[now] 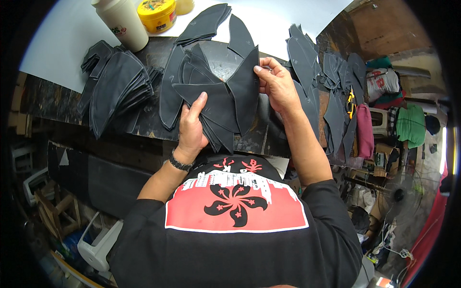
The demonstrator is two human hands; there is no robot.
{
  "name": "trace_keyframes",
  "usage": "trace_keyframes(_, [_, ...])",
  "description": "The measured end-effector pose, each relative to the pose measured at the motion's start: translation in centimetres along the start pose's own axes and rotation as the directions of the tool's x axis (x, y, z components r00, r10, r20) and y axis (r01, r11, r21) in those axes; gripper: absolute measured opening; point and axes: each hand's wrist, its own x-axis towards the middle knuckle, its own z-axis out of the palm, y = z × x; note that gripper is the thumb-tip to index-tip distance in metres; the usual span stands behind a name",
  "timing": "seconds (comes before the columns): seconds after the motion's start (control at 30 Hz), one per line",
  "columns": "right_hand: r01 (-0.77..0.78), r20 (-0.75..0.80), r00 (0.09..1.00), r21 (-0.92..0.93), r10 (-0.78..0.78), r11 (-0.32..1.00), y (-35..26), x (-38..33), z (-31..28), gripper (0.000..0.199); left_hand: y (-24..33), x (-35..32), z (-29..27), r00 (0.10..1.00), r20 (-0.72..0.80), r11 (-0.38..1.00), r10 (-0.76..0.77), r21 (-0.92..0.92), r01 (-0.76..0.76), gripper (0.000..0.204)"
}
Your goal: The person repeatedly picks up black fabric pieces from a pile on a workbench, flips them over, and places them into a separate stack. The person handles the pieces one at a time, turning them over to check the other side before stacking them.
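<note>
Black cut pieces of sheet material, perhaps leather or fabric, lie in front of me. My left hand (193, 128) grips a fanned stack of black pieces (209, 103) by its near left side, thumb on top and fingers beneath. With thumb and fingertips, my right hand (274, 82) pinches the right edge of a curved, pointed black piece (245, 93), which overlaps the stack's right side. Another curved piece (240, 36) lies just beyond it. Farther back is a neat pile of similar pieces (204, 24). How many layers each hand grips is hidden.
A thick bundle of black pieces (120, 91) rests on the dark worktable (53, 98) at left; more piles (305, 60) lie at right, beside yellow-handled snips (351, 103). A cream tumbler (122, 24) and a yellow tub (157, 14) stand at the back. A white chair (98, 245) is lower left.
</note>
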Motion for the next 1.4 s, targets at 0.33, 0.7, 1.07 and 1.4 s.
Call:
trace_keyframes(0.33, [-0.044, 0.05, 0.997, -0.228, 0.057, 0.973, 2.0, -1.2, 0.1, 0.04, 4.5, -2.7, 1.5, 0.984, 0.083, 0.971, 0.157, 0.169, -0.169, 0.047])
trace_keyframes(0.7, [0.079, 0.007, 0.997, -0.413, -0.083, 0.907, 1.7, -0.5, 0.9, 0.042, 3.8, -2.7, 0.1, 0.993, 0.094, 0.992, 0.069, 0.096, -0.078, 0.047])
trace_keyframes(1.07, [0.415, 0.286, 0.851, -0.88, -0.441, 0.229, -1.8, 5.9, 1.0, 0.038, 2.5, -2.2, -1.6, 0.988, 0.151, 0.982, -0.007, 0.189, -0.022, 0.048])
trace_keyframes(1.4, [0.126, 0.197, 0.894, -0.973, -0.402, -0.195, -0.1, 10.9, 1.7, 0.032, 2.9, -1.9, -1.9, 0.936, 0.297, 0.971, -0.191, -0.083, 0.224, 0.064])
